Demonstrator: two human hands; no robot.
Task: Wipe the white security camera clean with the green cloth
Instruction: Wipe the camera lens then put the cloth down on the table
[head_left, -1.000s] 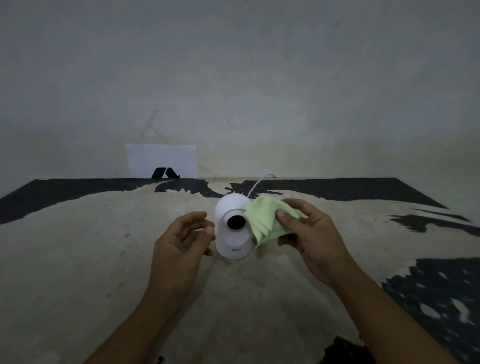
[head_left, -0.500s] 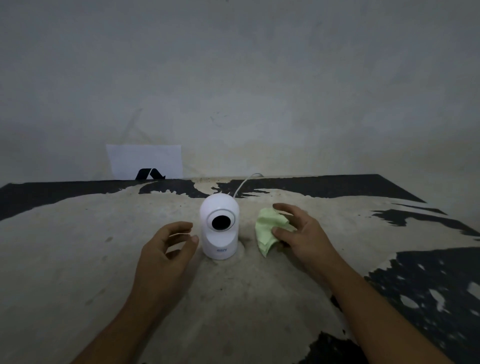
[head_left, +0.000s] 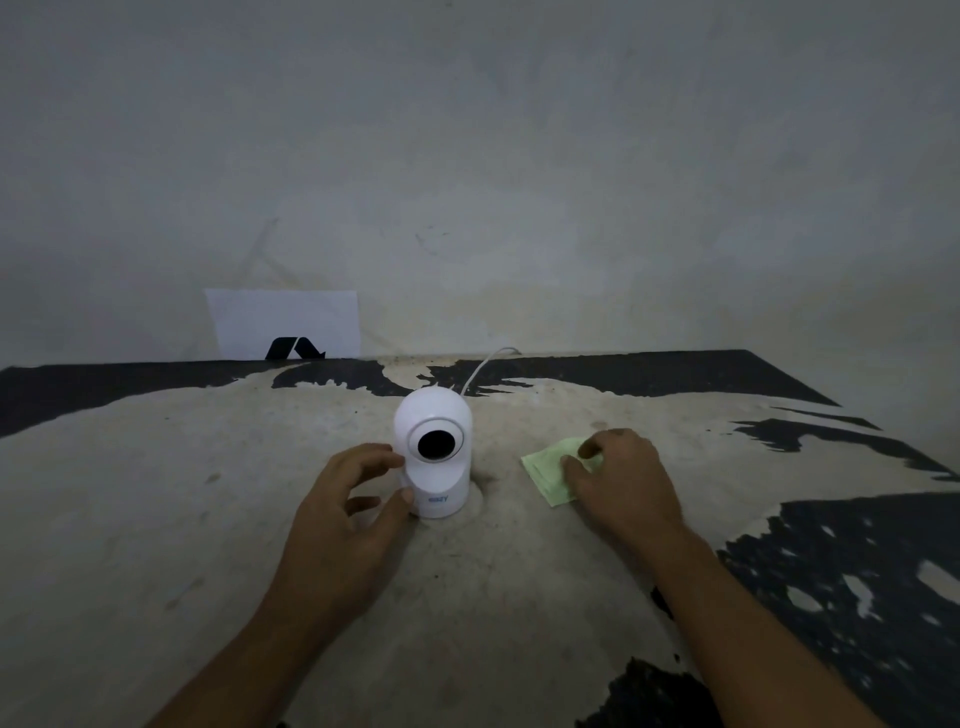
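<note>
On the worn tabletop: a surface (head_left: 156, 519) of pale patches with black showing through at the edges, set against a grey wall (head_left: 467, 156).
Security camera: the white security camera (head_left: 434, 457) stands upright near the middle of the table, its round dark lens facing the viewer, a small blue logo low on its base.
Cable: a thin white cable (head_left: 483, 369) curves from behind the camera's dome toward the wall.
Green cloth: the green cloth (head_left: 548, 470) lies flat on the table to the right of the camera, apart from it, part of it hidden under the right hand.
Left hand: the left hand (head_left: 343, 512) is curled loosely against the camera's left side, fingertips touching the head and thumb at the base, not closed around it.
Right hand: the right hand (head_left: 621, 486) rests palm down on the cloth, fingers bent onto it; whether it pinches the fabric cannot be told.
Back wall: a white sheet of paper (head_left: 283, 322) with a black mark along its lower edge leans there.
</note>
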